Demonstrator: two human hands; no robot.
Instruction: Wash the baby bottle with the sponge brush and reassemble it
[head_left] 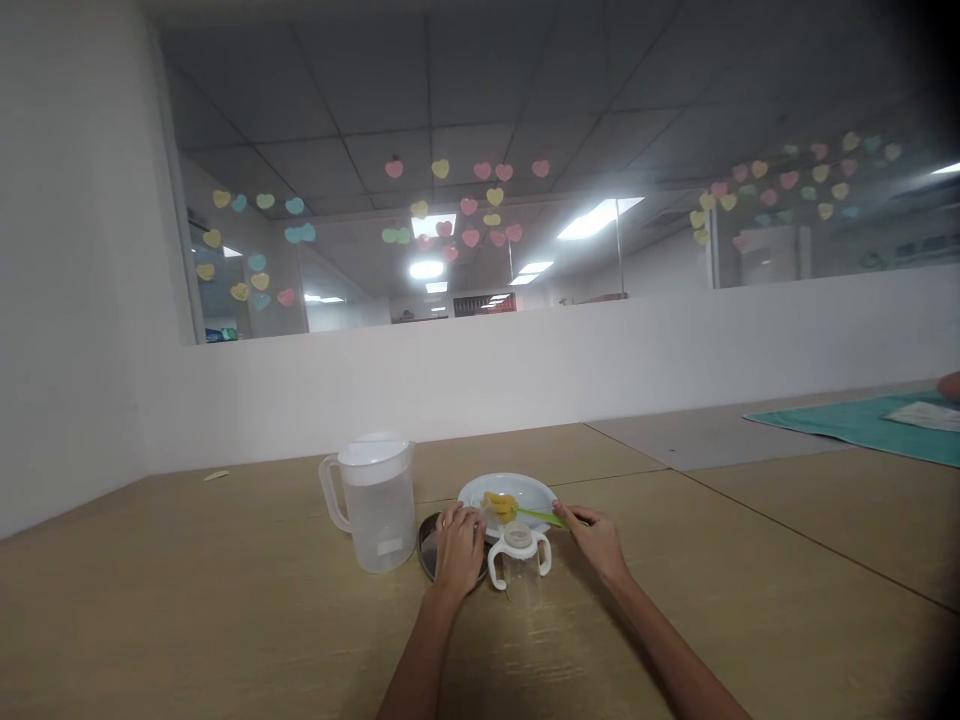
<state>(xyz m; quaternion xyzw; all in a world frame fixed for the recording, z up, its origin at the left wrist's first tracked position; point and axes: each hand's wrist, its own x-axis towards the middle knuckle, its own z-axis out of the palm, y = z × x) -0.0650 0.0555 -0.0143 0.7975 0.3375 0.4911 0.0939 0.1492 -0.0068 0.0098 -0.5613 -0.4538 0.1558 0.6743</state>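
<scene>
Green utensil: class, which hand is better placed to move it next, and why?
Probably the right hand: it holds the green utensil by one end. The left hand is by the dark round dish, away from the utensil.

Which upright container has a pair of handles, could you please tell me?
The small bottle in front of the white plate: it has a white handle on each side, while the larger pitcher has only one.

Office-like interior, long window (555, 200), heart-shaped stickers (469, 207) across it, gridded ceiling (480, 80), bright light panels (596, 220)
</scene>
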